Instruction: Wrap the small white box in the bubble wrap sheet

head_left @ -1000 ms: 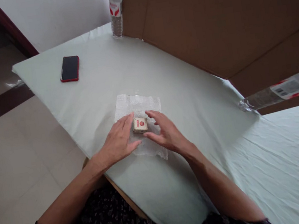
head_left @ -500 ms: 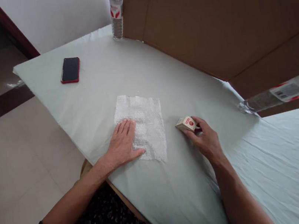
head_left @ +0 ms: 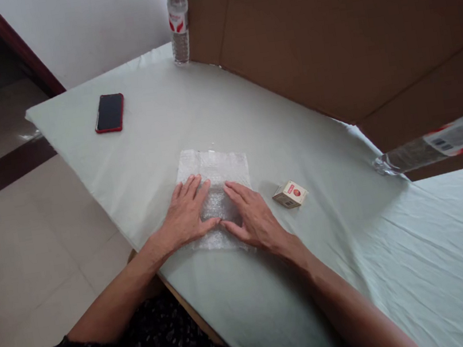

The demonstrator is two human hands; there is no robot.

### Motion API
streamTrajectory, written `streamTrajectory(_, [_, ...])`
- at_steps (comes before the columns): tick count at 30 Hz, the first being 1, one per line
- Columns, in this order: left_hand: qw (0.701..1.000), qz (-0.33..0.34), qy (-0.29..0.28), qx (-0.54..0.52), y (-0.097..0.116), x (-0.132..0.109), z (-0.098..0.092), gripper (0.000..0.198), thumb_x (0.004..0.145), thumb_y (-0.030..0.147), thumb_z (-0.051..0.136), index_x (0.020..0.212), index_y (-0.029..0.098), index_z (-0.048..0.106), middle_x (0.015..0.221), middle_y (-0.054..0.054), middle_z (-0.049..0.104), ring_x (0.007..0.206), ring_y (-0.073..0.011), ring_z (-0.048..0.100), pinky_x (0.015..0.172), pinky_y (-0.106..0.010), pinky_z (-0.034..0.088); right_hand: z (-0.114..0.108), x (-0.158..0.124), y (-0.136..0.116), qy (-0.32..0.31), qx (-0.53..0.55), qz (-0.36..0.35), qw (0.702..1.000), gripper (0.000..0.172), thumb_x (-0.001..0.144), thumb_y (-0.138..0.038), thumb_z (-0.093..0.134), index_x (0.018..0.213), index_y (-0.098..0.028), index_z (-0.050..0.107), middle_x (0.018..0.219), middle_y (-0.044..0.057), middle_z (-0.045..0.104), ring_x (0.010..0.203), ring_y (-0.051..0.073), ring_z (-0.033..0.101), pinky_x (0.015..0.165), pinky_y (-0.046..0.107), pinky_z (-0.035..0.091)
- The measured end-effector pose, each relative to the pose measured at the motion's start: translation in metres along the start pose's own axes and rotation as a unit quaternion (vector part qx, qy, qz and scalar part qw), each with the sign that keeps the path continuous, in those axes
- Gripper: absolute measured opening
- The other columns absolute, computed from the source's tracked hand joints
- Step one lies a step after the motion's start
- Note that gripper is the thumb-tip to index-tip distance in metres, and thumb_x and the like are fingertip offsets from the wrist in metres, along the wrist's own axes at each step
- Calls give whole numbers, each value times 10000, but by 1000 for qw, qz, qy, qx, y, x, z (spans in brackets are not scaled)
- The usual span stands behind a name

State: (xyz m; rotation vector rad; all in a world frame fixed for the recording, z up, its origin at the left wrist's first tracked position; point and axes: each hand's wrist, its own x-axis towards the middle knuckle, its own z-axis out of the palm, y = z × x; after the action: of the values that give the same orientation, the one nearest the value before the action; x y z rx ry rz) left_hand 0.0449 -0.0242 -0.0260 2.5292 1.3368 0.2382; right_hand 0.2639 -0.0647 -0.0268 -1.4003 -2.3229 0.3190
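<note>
A pale green cloth [head_left: 152, 110] covers the table under your fingers, with a white wall [head_left: 96, 25] far beyond them and a tall sheet of brown cardboard [head_left: 324, 38] rising ahead and to their right. Off past your left wrist, below the table's edge, is the tiled floor [head_left: 45, 242]. Your two hands are on the bubble wrap [head_left: 217, 201], which lies roughly flat beneath your fingers, its far edge reaching past the fingertips and its near edge coming out below your thumbs. Your left hand [head_left: 188, 215] lies on the left side of the wrap, fingers extended and a little spread, grasping nothing. Your right hand [head_left: 255, 213] is over the right side, fingers gently bent and thumb well away from them, with nothing held between. The two thumb tips nearly meet; whether they touch, you cannot tell. The small box [head_left: 290, 194], cream with a red mark, sits on the cloth near your right fingers, to their right and clear of both the hand and the wrap. Beyond your left fingertips and further left lies the phone [head_left: 110, 113], edged in red. A clear bottle [head_left: 179, 24] stands far ahead of your fingers, beside the cardboard; a second bottle [head_left: 452, 137] is well off to their right.
</note>
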Motion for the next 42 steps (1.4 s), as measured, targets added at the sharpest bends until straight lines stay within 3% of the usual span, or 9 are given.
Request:
streamTrajectory(4, [999,-8,-33,20,-7,5,3,984,834,639,659,1566,76,319,1668,-226,269,1572,-369,204,1279,-538,154,9,4,5,-66,-44,26,997,782,882,-525,648,1491,-84,433,1565,241,457,1459,396,423,1146,587,416])
streamTrajectory(10, [999,3,-30,23,-14,-3,0,1047,810,717,638,1584,107,286,1665,-237,270,1570,-377,205,1270,-557,151,10,-1,6,-72,-56,33,995,815,888,-583,630,1495,-76,432,1597,236,415,1494,383,375,1195,568,363])
streamTrajectory(15, [999,-8,-28,32,-27,-20,-4,1052,797,758,630,1577,127,314,1658,-239,283,1561,-398,221,1256,-599,154,11,-4,10,-34,-16,13,999,790,910,-610,594,1511,-130,414,1584,216,439,1481,363,403,1173,563,394])
streamTrajectory(19, [999,-8,-13,32,-36,-30,-2,1045,798,802,586,1564,135,340,1658,-229,290,1558,-402,226,1256,-603,147,-9,-10,17,51,-6,18,999,592,957,-544,563,1451,-227,490,1524,168,523,1423,334,484,1128,560,433])
streamTrajectory(24, [999,3,27,26,-40,-33,5,1040,794,830,556,1560,159,342,1649,-216,320,1553,-391,244,1261,-588,135,-48,-36,47,178,-58,120,975,538,922,-496,625,1390,-243,547,1457,161,583,1357,348,536,1121,600,399])
streamTrajectory(27, [999,8,40,21,-41,-33,8,1035,788,826,570,1560,177,336,1643,-210,336,1549,-384,259,1258,-582,137,-50,-58,70,160,-72,208,962,722,834,-569,677,1411,-161,530,1421,227,596,1308,414,560,1061,654,426])
streamTrajectory(32, [999,2,37,12,-40,-33,7,1038,779,807,605,1560,176,343,1648,-211,324,1551,-394,245,1255,-589,130,-40,-69,74,147,-1,292,945,605,832,-515,655,1322,-163,604,1261,186,699,1098,350,675,957,578,527])
streamTrajectory(36, [999,3,29,15,-40,-33,5,1055,778,818,589,1563,160,338,1653,-215,311,1557,-381,236,1259,-580,131,-44,-45,38,177,51,222,957,543,838,-441,683,1330,-231,593,1268,128,703,1056,290,686,911,496,561])
streamTrajectory(42, [999,-5,18,28,-40,-31,5,1108,761,804,616,1543,65,350,1643,-258,306,1554,-391,240,1268,-569,112,-10,9,-3,94,113,70,987,516,885,-345,634,1385,-242,558,1361,117,667,1208,294,639,991,485,527])
